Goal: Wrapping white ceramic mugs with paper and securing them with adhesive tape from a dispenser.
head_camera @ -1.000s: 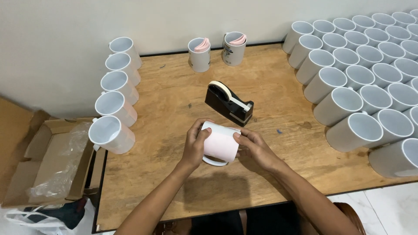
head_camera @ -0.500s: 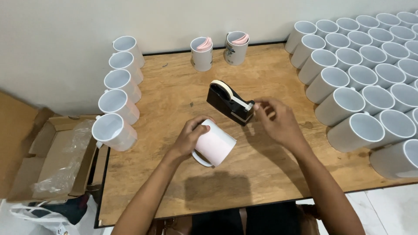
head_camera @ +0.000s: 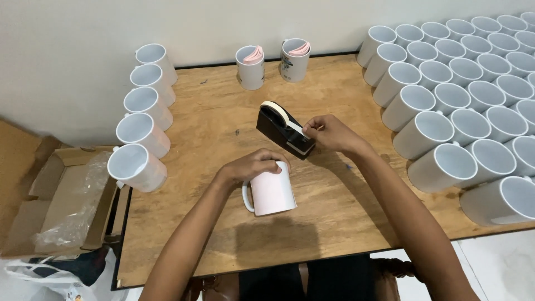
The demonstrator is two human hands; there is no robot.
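Left hand was clamped over the top of a white mug wrapped in a pale pink sheet, at centre frame on the wooden table, handle toward the left. Right hand pinched the free end of tape at the black tape dispenser, just above the mug. Rows of white mugs filled the upper right. A cardboard box sat at lower left.
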